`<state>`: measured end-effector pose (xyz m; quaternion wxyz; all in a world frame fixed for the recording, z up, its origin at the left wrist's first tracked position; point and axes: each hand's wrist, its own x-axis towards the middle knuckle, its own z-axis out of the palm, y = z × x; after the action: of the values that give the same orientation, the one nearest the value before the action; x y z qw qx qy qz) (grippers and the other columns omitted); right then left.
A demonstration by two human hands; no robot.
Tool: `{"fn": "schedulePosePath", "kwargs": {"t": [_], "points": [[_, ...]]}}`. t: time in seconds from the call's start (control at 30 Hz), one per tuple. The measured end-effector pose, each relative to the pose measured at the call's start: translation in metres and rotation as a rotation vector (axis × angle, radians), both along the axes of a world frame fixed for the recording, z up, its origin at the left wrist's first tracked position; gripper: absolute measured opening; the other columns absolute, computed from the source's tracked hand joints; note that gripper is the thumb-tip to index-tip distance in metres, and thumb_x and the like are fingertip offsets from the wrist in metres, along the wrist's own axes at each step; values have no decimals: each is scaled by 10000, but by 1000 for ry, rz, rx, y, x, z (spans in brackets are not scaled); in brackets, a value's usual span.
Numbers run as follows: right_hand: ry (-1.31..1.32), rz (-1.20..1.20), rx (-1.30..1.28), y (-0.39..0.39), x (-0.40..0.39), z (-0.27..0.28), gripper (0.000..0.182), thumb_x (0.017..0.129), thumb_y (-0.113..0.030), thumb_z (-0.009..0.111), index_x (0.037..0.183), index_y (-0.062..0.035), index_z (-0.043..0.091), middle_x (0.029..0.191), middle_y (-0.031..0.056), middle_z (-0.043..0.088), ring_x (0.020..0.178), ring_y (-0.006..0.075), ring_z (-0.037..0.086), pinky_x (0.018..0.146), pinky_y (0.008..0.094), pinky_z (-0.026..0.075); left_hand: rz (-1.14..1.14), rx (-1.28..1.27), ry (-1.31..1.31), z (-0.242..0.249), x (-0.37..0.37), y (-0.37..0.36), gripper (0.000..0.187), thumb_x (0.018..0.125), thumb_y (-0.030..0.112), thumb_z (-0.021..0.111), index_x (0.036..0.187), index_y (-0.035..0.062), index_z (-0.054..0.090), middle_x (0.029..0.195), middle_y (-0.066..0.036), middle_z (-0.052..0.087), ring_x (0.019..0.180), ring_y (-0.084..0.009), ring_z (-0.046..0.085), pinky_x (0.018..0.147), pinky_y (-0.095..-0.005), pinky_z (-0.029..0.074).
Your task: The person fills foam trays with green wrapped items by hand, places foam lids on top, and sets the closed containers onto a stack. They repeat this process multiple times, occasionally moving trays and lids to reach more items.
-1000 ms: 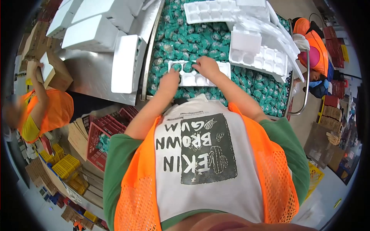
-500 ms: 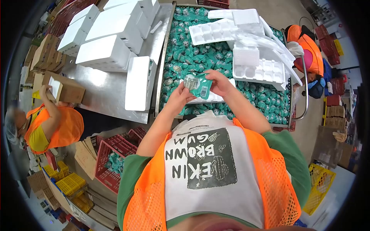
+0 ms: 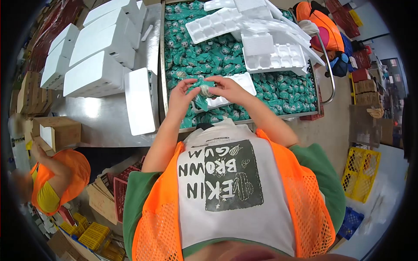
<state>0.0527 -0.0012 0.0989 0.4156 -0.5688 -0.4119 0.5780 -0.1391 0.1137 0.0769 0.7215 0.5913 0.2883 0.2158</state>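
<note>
Between my two hands is a small green-and-clear plastic packet [image 3: 201, 101] with a pale round item inside, which I cannot name. My left hand [image 3: 179, 98] pinches its left side, and my right hand [image 3: 227, 89] grips the upper right side with thumb and fingers. Just beneath my hands lies a white foam tray [image 3: 246, 82], partly covered by the right hand and forearm. Around and under it, a wide metal-framed bin [image 3: 163, 56] is filled with similar green packets [image 3: 217, 61].
White foam trays with round hollows [image 3: 278, 58] are piled on the bin's right side. White foam boxes [image 3: 98, 76] stand on a steel table [image 3: 100, 124] at left. One co-worker [image 3: 65, 174] is beside a cardboard box [image 3: 65, 130]; another [image 3: 320, 26] bends beyond the metal rail [image 3: 332, 82].
The packet, flat with its label showing before, is now turned and bunched between my fingers. My hands have drawn closer around it. The camera view has shifted, and the left co-worker's arm has lowered.
</note>
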Motion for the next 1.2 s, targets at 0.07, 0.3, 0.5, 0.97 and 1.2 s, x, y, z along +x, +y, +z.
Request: {"fn": "schedulePosePath", "kwargs": {"t": [0.07,0.3,0.5,0.97,1.2], "points": [[258,-154,-21,-5,-7,-8,458,987,-187,568,1412,-70,443,1268,78,573,1071,165,607,883,340,534,-36,-153,-88,0,-1,7,385,860,72,724,1209,-15,587,1081,-66,662,977,-113,604,826,-247,480],[419,-333,36,-5,-3,-28,410,984,-166,584,1357,-66,445,1211,72,577,1136,189,574,961,381,515,37,211,-28,-9,5,27,385,818,-79,664,1190,-15,586,1148,-102,641,1085,-157,596,892,-266,501],[-220,-359,102,9,20,-90,375,867,-74,701,1214,-40,564,1130,79,624,1033,193,624,946,339,520,3,866,242,-62,8,16,740,756,176,788,1377,9,421,1385,-212,457,1299,-391,442,1075,-452,375],[-909,129,338,32,18,-74,327,723,-109,771,1043,-90,709,1079,118,637,1030,327,603,846,431,509,-120,559,416,-88,-6,-10,1282,592,226,919,1532,5,76,1536,-274,235,1413,-419,299,1121,-422,348],[-1234,267,221,51,-8,-103,208,724,-80,692,930,-91,724,907,124,664,917,317,636,780,433,519,-90,553,362,-95,-7,-10,1274,593,244,920,1535,15,94,1535,-277,239,1412,-421,299,1129,-430,336]]}}
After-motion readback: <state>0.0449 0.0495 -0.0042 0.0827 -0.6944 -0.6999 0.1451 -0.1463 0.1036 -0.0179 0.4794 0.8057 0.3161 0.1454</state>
